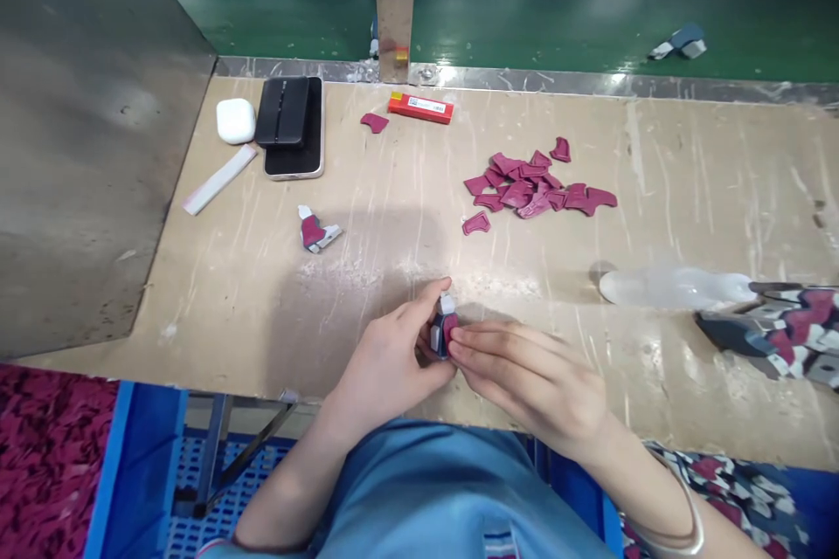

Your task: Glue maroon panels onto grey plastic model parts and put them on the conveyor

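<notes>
Near the table's front edge, my left hand [386,358] grips a small dark-blue and white plastic part [435,339] between thumb and fingers. On its right side sits a maroon piece [449,325], with the fingertips of my right hand [537,371] closed against it. My right thumb is mostly hidden under the fingers. To the left lies a similar part [313,231] with a maroon face. A loose pile of flat maroon pieces [517,192] is spread beyond my right hand.
Toward the back left are a white case [236,120], a black device on a phone [294,164] and a white strip [219,181]. A red box [420,107] lies behind. At right are a translucent bottle [675,288] and assembled parts [800,336]. Metal wall [85,148] bounds the left.
</notes>
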Motion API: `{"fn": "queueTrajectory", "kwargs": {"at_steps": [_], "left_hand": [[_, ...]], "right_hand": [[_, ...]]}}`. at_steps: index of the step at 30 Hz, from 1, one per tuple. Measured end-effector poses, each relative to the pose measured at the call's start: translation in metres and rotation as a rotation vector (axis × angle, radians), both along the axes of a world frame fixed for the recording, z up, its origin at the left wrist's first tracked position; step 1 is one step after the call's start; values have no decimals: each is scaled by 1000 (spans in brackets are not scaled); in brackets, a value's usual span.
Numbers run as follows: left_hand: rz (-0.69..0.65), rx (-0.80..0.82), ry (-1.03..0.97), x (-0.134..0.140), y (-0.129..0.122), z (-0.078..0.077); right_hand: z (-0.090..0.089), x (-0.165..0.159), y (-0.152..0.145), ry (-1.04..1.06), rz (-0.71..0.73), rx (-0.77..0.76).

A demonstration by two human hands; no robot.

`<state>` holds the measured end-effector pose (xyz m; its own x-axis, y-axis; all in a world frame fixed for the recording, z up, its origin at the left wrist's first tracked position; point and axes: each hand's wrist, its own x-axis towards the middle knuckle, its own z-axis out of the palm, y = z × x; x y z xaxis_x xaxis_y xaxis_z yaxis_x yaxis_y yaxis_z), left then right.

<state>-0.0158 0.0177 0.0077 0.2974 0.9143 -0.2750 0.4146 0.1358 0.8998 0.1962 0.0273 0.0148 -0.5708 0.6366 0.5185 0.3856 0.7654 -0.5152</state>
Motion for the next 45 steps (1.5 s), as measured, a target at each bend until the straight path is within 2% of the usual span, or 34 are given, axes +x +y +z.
{"fn": "queueTrajectory", "kwargs": {"at_steps": [5,8,11,14,17,20,22,26,32,39,42,45], "left_hand": [[18,14,-34,1,-2,-1],[43,7,-83,1,-6,1],[15,-66,-239,0,-10,7],[10,-200,-482,-1,-11,13],[99,-334,-616,0,-12,15],[169,-380,-675,2,-14,15],[193,-377,-701,2,-16,13],[206,-365,-715,1,-17,9],[233,-287,-720,4,-16,7],[208,-315,-721,3,-11,10],[263,-237,-703,6,-12,12],[273,-21,-541,9,-15,14]], "right_hand": [[1,-3,-6,28,-37,-71],[-1,-7,-15,12,-146,-139],[0,-8,-26,-9,-258,-141],[4,-7,-31,12,-269,-164],[6,-8,-33,159,-224,-321],[2,-12,-35,429,-276,-475],[-3,-15,-36,515,-308,-493],[-9,-20,-36,537,-317,-459],[-5,-23,-35,519,-327,-417],[-3,-25,-33,526,-321,-400],[-6,-25,-33,552,-331,-413],[-7,-23,-32,530,-368,-468]]}}
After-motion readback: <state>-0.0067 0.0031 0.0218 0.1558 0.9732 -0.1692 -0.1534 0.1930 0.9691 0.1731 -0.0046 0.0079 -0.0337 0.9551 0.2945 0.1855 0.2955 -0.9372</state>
